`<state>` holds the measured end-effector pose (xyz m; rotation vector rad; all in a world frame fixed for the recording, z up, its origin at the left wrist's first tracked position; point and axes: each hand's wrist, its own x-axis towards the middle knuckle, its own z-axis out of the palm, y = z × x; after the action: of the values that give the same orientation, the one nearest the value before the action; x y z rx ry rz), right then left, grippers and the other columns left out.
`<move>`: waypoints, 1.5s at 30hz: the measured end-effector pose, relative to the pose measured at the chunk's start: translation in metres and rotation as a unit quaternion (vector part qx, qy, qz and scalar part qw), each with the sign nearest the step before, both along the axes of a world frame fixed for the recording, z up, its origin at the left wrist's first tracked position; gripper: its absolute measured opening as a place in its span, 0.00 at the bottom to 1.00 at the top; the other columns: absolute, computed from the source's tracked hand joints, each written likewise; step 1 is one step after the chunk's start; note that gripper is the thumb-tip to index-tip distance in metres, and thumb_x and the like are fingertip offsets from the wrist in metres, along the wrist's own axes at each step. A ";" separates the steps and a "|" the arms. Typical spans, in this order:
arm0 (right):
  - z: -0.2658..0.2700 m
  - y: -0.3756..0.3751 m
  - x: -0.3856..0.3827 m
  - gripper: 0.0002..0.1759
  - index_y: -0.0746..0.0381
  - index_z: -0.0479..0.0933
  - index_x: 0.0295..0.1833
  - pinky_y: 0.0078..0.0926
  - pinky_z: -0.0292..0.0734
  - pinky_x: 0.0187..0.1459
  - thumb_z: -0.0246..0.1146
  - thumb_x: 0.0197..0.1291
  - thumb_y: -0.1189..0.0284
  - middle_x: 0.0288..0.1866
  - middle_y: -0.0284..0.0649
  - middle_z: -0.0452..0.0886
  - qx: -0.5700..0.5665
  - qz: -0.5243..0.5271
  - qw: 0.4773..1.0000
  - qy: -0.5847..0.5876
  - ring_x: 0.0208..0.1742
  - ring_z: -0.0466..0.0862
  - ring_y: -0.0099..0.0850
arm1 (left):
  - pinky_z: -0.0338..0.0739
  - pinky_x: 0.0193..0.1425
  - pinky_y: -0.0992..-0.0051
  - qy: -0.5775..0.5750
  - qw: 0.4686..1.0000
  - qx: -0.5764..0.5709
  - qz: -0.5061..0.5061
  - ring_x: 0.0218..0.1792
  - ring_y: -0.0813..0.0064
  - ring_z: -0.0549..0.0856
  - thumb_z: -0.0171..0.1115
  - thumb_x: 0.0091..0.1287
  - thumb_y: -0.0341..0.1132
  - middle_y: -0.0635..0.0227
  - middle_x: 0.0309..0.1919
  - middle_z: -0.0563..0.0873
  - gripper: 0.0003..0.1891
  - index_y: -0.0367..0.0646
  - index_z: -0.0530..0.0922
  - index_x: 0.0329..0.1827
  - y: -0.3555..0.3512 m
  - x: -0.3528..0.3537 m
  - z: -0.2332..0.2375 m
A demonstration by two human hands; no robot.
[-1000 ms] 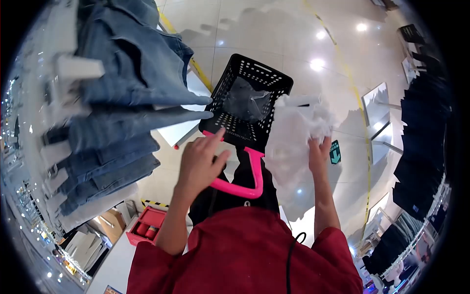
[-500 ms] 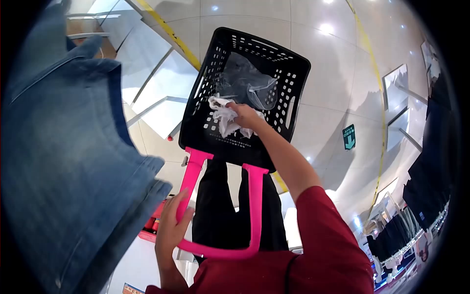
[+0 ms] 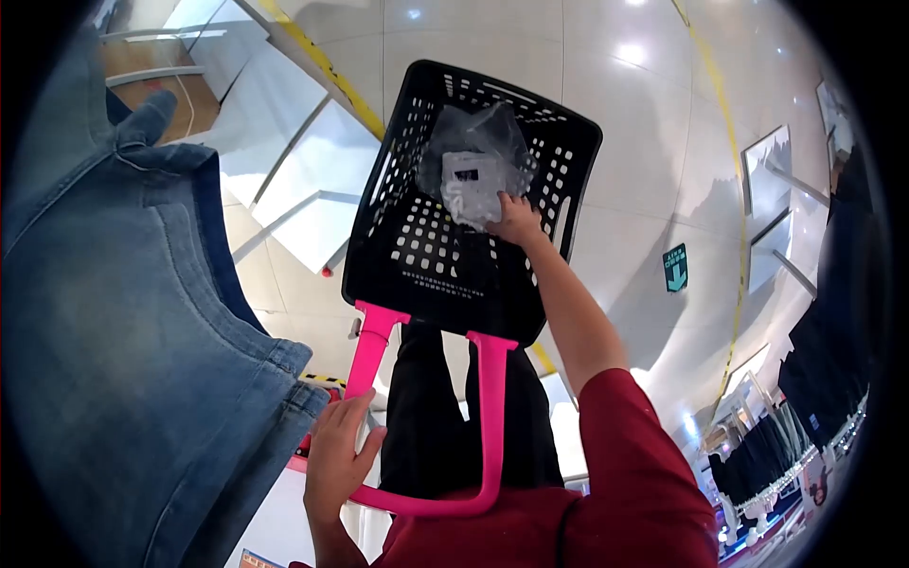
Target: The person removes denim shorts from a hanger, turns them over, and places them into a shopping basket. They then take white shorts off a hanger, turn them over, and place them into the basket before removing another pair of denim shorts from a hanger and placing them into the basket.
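Observation:
My right hand (image 3: 517, 221) reaches into the black plastic shopping basket (image 3: 417, 275). Its thumb and fingers are apart at the edge of a white plastic packet (image 3: 473, 186) with a small dark label. That packet lies on a crumpled clear plastic bag (image 3: 492, 133) at the basket's far end. A pink handle (image 3: 491, 417) stretches from the basket towards my body. Beside the left bar of that handle is my left hand (image 3: 339, 456), fingers stretched and thumb apart, not wrapped round it. Whether its fingers touch the bar is hard to tell.
Large blue jeans (image 3: 123, 312) hang close on the left. White panels (image 3: 308, 180) stand behind them. On the tiled floor are yellow lines (image 3: 327, 62) and a green exit sign (image 3: 674, 269). Dark garments (image 3: 757, 464) hang on a rack at lower right.
My right hand has moved forward and right inside the basket, and its fingers have spread. The crumpled white plastic it held now lies flatter on the clear bag. My left hand has shifted slightly down.

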<state>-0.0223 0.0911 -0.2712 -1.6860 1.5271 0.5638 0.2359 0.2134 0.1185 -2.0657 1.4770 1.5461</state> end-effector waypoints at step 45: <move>0.042 -0.026 0.040 0.15 0.59 0.77 0.47 0.41 0.76 0.46 0.59 0.53 0.67 0.48 0.47 0.81 -0.159 0.183 0.967 -0.082 0.45 0.81 0.45 | 0.65 0.22 0.73 0.246 0.959 -0.097 0.101 0.16 0.76 0.72 0.55 0.64 0.28 0.62 0.14 0.75 0.14 0.37 0.70 0.53 -0.111 -0.100 -0.116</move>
<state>0.0181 0.0646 -0.2292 -2.2281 1.2417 0.3642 0.1363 0.1021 0.0028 -2.0871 1.6710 2.2030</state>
